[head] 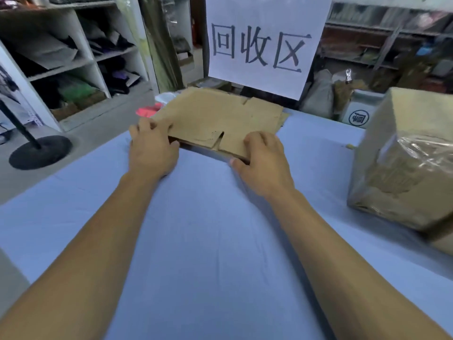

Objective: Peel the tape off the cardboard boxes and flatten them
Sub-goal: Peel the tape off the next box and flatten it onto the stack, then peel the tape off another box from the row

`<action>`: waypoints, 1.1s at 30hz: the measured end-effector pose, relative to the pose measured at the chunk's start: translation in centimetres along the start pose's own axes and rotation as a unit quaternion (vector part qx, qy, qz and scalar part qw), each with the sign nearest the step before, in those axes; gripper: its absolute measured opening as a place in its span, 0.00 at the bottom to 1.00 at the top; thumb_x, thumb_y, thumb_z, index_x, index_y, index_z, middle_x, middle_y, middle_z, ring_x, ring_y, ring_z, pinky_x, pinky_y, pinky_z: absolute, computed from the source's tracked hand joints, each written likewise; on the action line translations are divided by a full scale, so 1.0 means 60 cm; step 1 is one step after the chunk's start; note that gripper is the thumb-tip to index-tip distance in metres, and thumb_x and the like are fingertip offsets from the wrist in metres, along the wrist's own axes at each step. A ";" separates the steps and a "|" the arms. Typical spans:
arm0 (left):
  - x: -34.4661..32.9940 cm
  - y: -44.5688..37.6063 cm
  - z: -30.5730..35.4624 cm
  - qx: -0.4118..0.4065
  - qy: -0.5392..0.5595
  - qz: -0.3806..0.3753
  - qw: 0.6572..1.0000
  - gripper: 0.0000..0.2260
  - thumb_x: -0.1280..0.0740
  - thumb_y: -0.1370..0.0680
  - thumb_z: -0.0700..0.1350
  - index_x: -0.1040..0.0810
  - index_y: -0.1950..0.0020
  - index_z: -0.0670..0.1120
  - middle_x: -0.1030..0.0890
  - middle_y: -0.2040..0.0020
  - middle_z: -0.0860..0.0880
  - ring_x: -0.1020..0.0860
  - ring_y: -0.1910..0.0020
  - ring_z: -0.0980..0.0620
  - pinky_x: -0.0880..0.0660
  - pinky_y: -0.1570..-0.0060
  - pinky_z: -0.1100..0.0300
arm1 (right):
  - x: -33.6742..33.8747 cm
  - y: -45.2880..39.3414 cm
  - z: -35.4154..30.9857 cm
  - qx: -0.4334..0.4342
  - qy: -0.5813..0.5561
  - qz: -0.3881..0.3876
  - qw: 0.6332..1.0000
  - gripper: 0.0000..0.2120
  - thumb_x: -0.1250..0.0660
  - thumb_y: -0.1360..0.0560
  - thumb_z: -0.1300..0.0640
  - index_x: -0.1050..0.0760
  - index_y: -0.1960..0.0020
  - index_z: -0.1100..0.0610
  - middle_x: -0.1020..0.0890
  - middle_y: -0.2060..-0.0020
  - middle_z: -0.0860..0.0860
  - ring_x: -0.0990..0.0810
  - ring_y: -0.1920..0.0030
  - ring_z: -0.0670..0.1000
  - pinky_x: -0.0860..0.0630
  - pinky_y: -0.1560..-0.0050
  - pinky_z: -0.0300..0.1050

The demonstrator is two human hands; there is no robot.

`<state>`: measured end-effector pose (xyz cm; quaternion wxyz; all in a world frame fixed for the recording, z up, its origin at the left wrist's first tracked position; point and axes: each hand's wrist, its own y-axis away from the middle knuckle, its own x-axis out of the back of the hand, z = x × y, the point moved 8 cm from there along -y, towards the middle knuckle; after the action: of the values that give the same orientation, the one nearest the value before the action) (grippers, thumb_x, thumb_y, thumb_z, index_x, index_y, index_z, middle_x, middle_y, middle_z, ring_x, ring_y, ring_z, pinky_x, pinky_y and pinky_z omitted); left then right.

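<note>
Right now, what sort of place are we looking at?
Probably a stockroom's recycling corner: a hanging paper sign reads "recycling area", flattened cardboard is stacked under it, and cluttered storage shelves line the wall.

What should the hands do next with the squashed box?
Probably let go of the flattened cardboard and reach for the taped box on the right. Left hand and right hand grip its near edge; it already lies flat, while that box stands unflattened.
</note>
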<state>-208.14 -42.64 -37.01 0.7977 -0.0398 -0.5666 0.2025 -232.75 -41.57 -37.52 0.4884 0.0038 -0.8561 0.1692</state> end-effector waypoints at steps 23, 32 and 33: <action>0.099 0.283 0.541 -0.207 0.239 -0.238 0.918 0.20 0.30 0.22 0.46 0.29 0.32 0.44 0.22 0.49 0.49 0.23 0.42 0.45 0.27 0.50 0.55 | 0.451 0.236 0.176 -0.179 0.226 0.055 0.956 0.30 0.33 0.27 0.35 0.23 0.48 0.63 0.21 0.45 0.62 0.26 0.40 0.64 0.29 0.43 0.55; 0.159 0.308 0.471 -0.175 0.228 -0.108 0.952 0.31 0.23 0.28 0.45 0.28 0.27 0.52 0.25 0.36 0.44 0.27 0.36 0.46 0.33 0.40 0.59 | 0.412 0.271 0.098 -0.077 0.127 0.057 0.987 0.14 0.29 0.26 0.47 0.23 0.52 0.58 0.18 0.44 0.56 0.34 0.26 0.59 0.42 0.25 0.53; 0.172 0.324 0.455 -0.162 0.238 -0.102 0.952 0.31 0.23 0.29 0.44 0.27 0.27 0.53 0.26 0.37 0.45 0.27 0.39 0.47 0.33 0.41 0.61 | 0.408 0.290 0.084 -0.073 0.112 0.055 0.989 0.15 0.28 0.26 0.48 0.24 0.51 0.59 0.19 0.44 0.56 0.36 0.24 0.59 0.43 0.25 0.53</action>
<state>-235.81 -25.58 -23.87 0.9086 -0.1577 -0.3866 0.0096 -252.72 -22.79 -24.33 0.5703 -0.0980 -0.8048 0.1326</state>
